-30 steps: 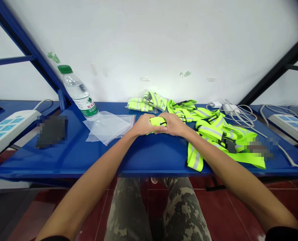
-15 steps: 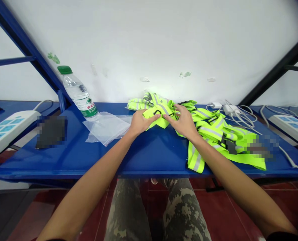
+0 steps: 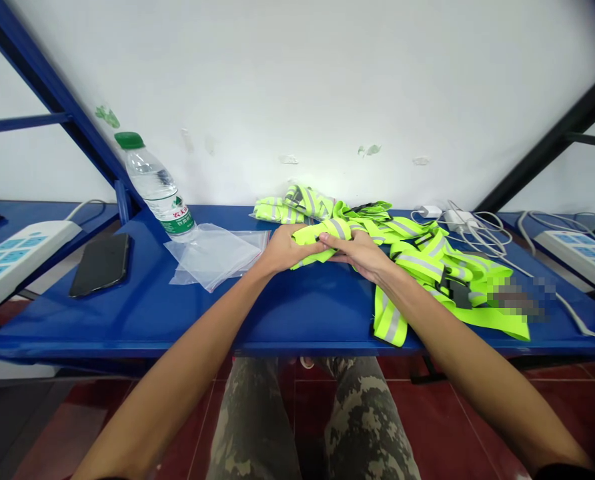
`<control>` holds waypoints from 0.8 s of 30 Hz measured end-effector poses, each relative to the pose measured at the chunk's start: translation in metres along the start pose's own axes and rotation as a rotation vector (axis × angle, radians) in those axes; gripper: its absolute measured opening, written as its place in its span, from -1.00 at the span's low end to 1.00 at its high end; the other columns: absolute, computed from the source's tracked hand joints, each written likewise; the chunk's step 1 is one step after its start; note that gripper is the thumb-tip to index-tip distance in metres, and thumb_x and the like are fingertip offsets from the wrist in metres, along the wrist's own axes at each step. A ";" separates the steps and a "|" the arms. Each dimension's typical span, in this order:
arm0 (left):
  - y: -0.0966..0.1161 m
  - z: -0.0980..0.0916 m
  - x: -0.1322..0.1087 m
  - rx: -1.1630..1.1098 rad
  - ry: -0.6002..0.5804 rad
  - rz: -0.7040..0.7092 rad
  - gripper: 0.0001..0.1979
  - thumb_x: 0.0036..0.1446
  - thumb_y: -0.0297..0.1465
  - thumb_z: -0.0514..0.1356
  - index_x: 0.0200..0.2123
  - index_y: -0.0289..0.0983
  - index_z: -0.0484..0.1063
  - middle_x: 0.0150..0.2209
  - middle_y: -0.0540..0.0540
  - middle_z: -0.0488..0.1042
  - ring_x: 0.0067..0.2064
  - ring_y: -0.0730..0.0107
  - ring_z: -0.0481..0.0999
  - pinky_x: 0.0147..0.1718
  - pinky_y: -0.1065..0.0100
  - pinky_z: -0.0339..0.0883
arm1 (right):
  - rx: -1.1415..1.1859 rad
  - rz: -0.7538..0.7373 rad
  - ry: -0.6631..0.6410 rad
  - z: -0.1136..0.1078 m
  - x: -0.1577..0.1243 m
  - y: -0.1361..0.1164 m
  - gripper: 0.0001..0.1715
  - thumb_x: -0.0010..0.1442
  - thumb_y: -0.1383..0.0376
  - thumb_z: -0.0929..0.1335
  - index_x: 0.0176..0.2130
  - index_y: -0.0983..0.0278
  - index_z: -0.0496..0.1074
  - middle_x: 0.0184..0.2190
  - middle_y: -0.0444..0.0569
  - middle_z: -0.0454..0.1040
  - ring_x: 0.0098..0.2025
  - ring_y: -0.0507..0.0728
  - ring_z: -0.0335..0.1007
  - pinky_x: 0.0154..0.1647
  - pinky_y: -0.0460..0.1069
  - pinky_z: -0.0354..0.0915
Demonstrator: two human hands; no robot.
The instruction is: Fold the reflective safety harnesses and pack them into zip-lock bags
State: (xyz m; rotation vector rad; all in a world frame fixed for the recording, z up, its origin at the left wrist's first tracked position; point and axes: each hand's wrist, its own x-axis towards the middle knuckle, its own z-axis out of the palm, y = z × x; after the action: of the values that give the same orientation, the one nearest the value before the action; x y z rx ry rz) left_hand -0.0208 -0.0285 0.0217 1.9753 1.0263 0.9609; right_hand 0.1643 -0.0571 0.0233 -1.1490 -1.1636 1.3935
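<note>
A neon-yellow reflective strap [image 3: 318, 235] with a silver stripe is bunched between my hands above the blue table. My left hand [image 3: 288, 249] is closed round its left side, thumb pointing right across the front. On the right side, my right hand [image 3: 360, 253] grips the same strap, with its thumb over the top and fingers underneath. Behind and to the right lies a tangled pile of more reflective straps [image 3: 427, 260] with black buckles [image 3: 450, 287]. Folded straps [image 3: 277, 208], which look bagged in clear plastic, rest by the wall. Clear plastic bags [image 3: 217, 253] lie flat left of my left hand.
A water bottle [image 3: 162, 190] with a green cap stands at the back left. Near it are a dark phone [image 3: 101, 263] and a power strip [image 3: 22, 257]. White chargers and cables [image 3: 470, 223] lie at the back right. A blue table edge [image 3: 307, 348] runs along the front.
Both hands have closed more tightly round the strap, folding it into a smaller bundle. My right hand has turned so its fingers go underneath. The black buckle pieces on it are now hidden.
</note>
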 end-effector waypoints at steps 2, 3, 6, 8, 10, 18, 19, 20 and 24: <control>0.000 -0.001 -0.002 -0.045 -0.068 0.007 -0.53 -0.07 -0.01 0.36 -0.42 -0.34 0.45 -0.50 0.03 0.35 -0.49 0.53 0.24 -0.55 0.47 0.04 | 0.016 0.026 -0.049 -0.001 -0.002 0.000 -0.48 -0.22 0.17 0.64 -0.27 0.32 0.53 -0.26 0.02 0.63 -0.26 0.14 0.59 -0.22 0.01 0.56; -0.001 -0.002 -0.003 -0.058 -0.087 0.007 -0.52 -0.09 -0.01 0.38 -0.42 -0.34 0.44 -0.50 0.03 0.35 -0.49 0.53 0.23 -0.55 0.47 0.04 | 0.026 0.039 -0.068 -0.001 -0.003 0.000 -0.50 -0.22 0.20 0.65 -0.29 0.33 0.53 -0.27 0.03 0.63 -0.28 0.14 0.59 -0.24 0.02 0.57; -0.001 -0.001 -0.006 -0.098 -0.099 -0.004 -0.50 -0.06 0.03 0.35 -0.47 -0.34 0.41 -0.53 0.03 0.32 -0.51 0.54 0.22 -0.56 0.47 0.03 | 0.059 0.075 -0.086 -0.001 -0.003 0.003 -0.49 -0.25 0.24 0.65 -0.29 0.34 0.53 -0.29 0.03 0.63 -0.31 0.14 0.58 -0.28 0.03 0.57; -0.002 0.001 -0.008 -0.133 -0.070 -0.036 -0.47 0.03 0.08 0.27 -0.49 -0.34 0.41 -0.54 0.02 0.32 -0.51 0.53 0.24 -0.57 0.46 0.05 | 0.074 0.074 -0.074 0.000 -0.002 0.005 -0.47 -0.27 0.26 0.65 -0.27 0.33 0.52 -0.29 0.02 0.63 -0.31 0.14 0.58 -0.29 0.03 0.56; -0.002 0.004 -0.009 -0.165 -0.024 -0.070 -0.45 0.08 0.10 0.21 -0.45 -0.34 0.43 -0.52 0.00 0.36 -0.49 0.51 0.30 -0.55 0.47 0.10 | 0.090 0.039 -0.057 0.002 -0.002 0.006 -0.45 -0.29 0.27 0.65 -0.27 0.32 0.53 -0.30 0.00 0.63 -0.30 0.15 0.59 -0.28 0.02 0.55; 0.002 0.008 -0.013 -0.443 -0.037 -0.178 -0.43 0.04 0.03 0.30 -0.06 -0.30 0.55 -0.10 -0.17 0.57 -0.16 0.29 0.54 -0.26 0.41 0.37 | 0.079 -0.053 0.009 0.009 -0.001 0.014 -0.44 -0.35 0.20 0.66 -0.30 0.28 0.54 -0.37 -0.05 0.62 -0.34 0.17 0.57 -0.33 0.02 0.51; 0.002 0.008 -0.014 -0.471 -0.063 -0.168 -0.45 0.05 0.04 0.29 -0.10 -0.30 0.58 -0.14 -0.16 0.59 -0.19 0.29 0.54 -0.28 0.41 0.37 | 0.069 -0.061 0.003 0.010 -0.001 0.016 -0.44 -0.33 0.18 0.65 -0.30 0.28 0.54 -0.36 -0.05 0.61 -0.33 0.17 0.56 -0.32 0.02 0.51; 0.001 0.007 -0.015 -0.488 -0.058 -0.156 -0.46 0.06 0.04 0.29 -0.11 -0.30 0.59 -0.15 -0.15 0.59 -0.20 0.30 0.54 -0.29 0.42 0.36 | 0.061 -0.066 -0.004 0.010 -0.001 0.017 -0.44 -0.32 0.17 0.65 -0.28 0.28 0.54 -0.35 -0.04 0.61 -0.32 0.17 0.56 -0.32 0.02 0.51; -0.002 0.003 -0.017 -0.453 0.035 -0.133 -0.50 0.04 -0.01 0.33 -0.13 -0.29 0.59 -0.16 -0.11 0.59 -0.22 0.34 0.53 -0.31 0.44 0.35 | 0.036 -0.061 -0.011 0.012 -0.004 0.016 -0.24 -0.25 0.13 0.63 -0.05 0.18 0.46 -0.20 -0.07 0.59 -0.21 0.18 0.55 -0.32 0.03 0.51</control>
State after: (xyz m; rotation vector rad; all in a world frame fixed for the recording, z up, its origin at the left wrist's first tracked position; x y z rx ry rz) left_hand -0.0259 -0.0435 0.0138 1.5051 0.8561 1.0498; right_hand 0.1508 -0.0634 0.0089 -1.0730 -1.1672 1.3700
